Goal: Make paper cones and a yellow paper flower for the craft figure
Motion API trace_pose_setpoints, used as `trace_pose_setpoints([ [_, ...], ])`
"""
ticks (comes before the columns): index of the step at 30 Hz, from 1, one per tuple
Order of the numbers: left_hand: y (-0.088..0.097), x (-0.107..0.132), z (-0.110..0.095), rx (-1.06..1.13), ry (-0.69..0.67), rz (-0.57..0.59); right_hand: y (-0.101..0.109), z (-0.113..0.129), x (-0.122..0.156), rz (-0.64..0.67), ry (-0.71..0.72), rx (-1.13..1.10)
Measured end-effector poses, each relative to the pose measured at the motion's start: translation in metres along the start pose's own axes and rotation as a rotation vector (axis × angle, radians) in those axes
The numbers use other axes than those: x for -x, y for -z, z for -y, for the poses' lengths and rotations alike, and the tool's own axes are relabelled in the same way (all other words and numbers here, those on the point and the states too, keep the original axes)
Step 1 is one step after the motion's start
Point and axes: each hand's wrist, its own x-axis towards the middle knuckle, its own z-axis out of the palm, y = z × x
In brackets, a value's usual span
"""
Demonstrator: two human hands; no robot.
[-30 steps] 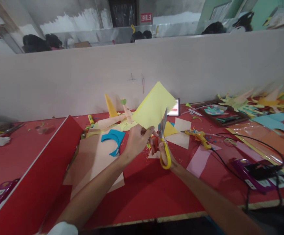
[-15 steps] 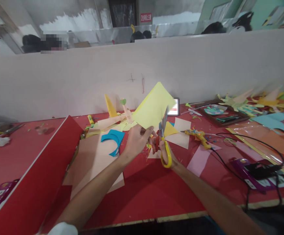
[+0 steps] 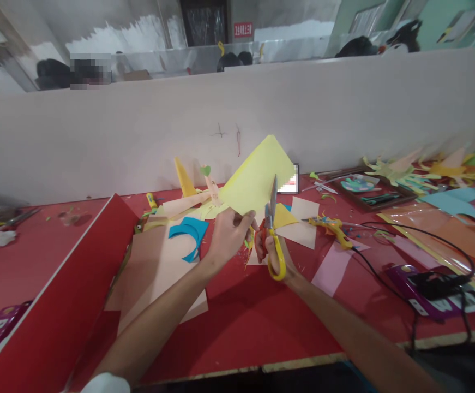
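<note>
A light yellow sheet of paper (image 3: 257,174) is pinched at its lower edge by my left hand (image 3: 231,232), thumb on top. My right hand (image 3: 281,259) grips scissors (image 3: 278,256) with yellow and red handles, fingers through the loops. The blades point up and lie against the right part of the sheet. Whether they are fully closed, I cannot tell. Below the hands, small scraps and a white paper piece lie on the red table. A darker yellow paper triangle (image 3: 285,216) lies just right of the blades.
A yellow glue gun (image 3: 335,228) with a black cable lies to the right, beside pink paper (image 3: 331,270). Blue cut paper (image 3: 196,229) rests on beige sheets (image 3: 155,273) at left. A red divider (image 3: 65,295) stands further left. A tray (image 3: 374,196) holds tools.
The scissor blades have come closer together and show lower against the sheet. The yellow paper has tilted a little, its top corner shifting right. My left hand keeps its pinch.
</note>
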Motion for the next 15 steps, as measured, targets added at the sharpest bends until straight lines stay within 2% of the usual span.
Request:
trace_pose_setpoints([
  [8,0.003,-0.002,0.005,0.050,-0.073,-0.058,-0.002,0.002,0.001,-0.013,-0.030,0.029],
  [15,0.012,-0.005,-0.002,-0.098,-0.074,0.015,-0.003,0.001,-0.005,-0.030,0.010,-0.001],
])
